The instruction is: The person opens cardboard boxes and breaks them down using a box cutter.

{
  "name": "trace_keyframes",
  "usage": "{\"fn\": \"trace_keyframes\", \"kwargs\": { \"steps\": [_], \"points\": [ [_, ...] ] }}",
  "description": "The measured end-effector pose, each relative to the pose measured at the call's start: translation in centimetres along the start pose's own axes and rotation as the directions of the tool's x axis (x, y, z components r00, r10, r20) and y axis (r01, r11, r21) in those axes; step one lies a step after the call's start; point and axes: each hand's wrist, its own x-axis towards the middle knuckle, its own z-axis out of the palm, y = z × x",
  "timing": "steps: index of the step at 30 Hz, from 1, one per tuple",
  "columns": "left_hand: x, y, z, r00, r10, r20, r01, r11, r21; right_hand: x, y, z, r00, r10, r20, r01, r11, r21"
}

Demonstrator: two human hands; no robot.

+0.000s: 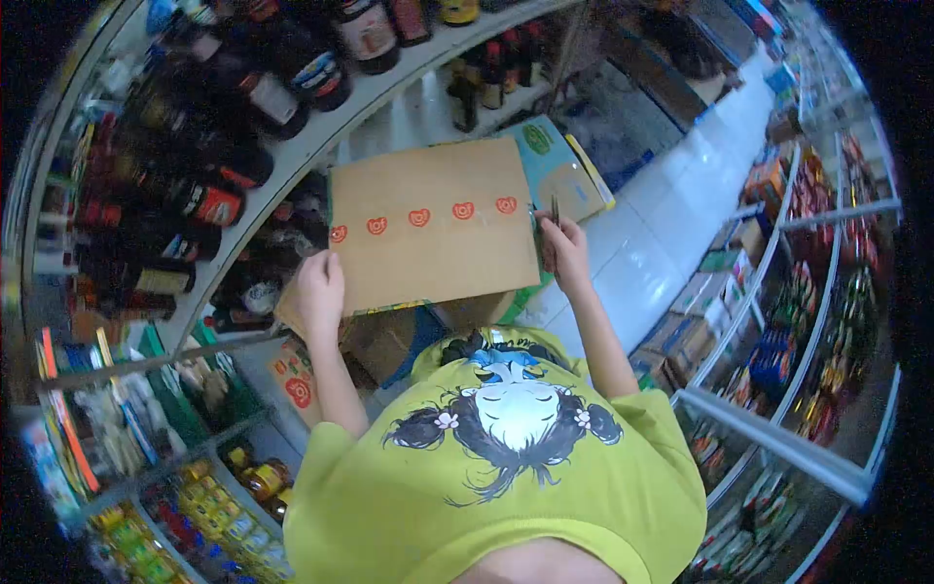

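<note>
A closed brown cardboard box [438, 253] lies in front of me, with a row of red printed marks along the tape across its top. My left hand [319, 287] is closed at the box's left edge, gripping it near the front corner. At the right end of the tape, my right hand [564, 248] is closed around what looks like a pair of scissors [556, 206]. Its dark pointed tip stands up beside the box edge; the handles are hidden in my fingers.
A blue-green carton [559, 165] lies behind the box. Shelves of dark bottles [277, 102] curve along the left, above packed bottles of yellow liquid [219, 511]. On the right, cartons [696, 311] line the stocked shelves beside a white tiled floor [671, 209].
</note>
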Motion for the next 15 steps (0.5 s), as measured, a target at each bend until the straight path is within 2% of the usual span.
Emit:
{"fn": "trace_keyframes", "kwargs": {
  "steps": [2, 8, 10, 11, 13, 14, 15],
  "points": [
    [-0.3, 0.8, -0.1, 0.997, -0.066, -0.030, 0.065, 0.998, -0.023, 0.3, 1.3, 0.2, 0.994, -0.096, -0.049, 0.096, 0.995, 0.001],
    [-1.0, 1.4, -0.9, 0.975, -0.204, -0.084, 0.196, 0.977, -0.089, 0.4, 0.6, 0.6, 1.000, -0.028, 0.010, 0.027, 0.997, 0.075],
    [-2.0, 1.9, -1.7, 0.966, -0.238, -0.102, 0.194, 0.926, -0.324, 0.3, -0.5, 1.4, 0.996, 0.002, 0.085, -0.015, 0.989, 0.148],
    [-2.5, 1.7, -1.9, 0.960, -0.253, -0.120, 0.201, 0.921, -0.333, 0.9, -1.0, 1.6, 0.994, -0.001, 0.108, -0.014, 0.991, 0.137],
    [-3.4, 1.4, -2.0, 0.977, -0.137, -0.161, 0.093, 0.962, -0.257, 2.4, -2.5, 2.0, 0.980, -0.087, 0.178, 0.098, 0.994, -0.055],
    [-3.8, 1.5, -2.2, 0.974, -0.146, -0.174, 0.098, 0.961, -0.260, 3.1, -3.9, 2.5, 0.970, -0.125, 0.207, 0.157, 0.977, -0.144],
    [-4.3, 1.9, -2.3, 0.970, -0.139, -0.197, 0.078, 0.955, -0.287, 4.3, -4.4, 2.8, 0.968, -0.127, 0.217, 0.160, 0.976, -0.145]
  ]
}}
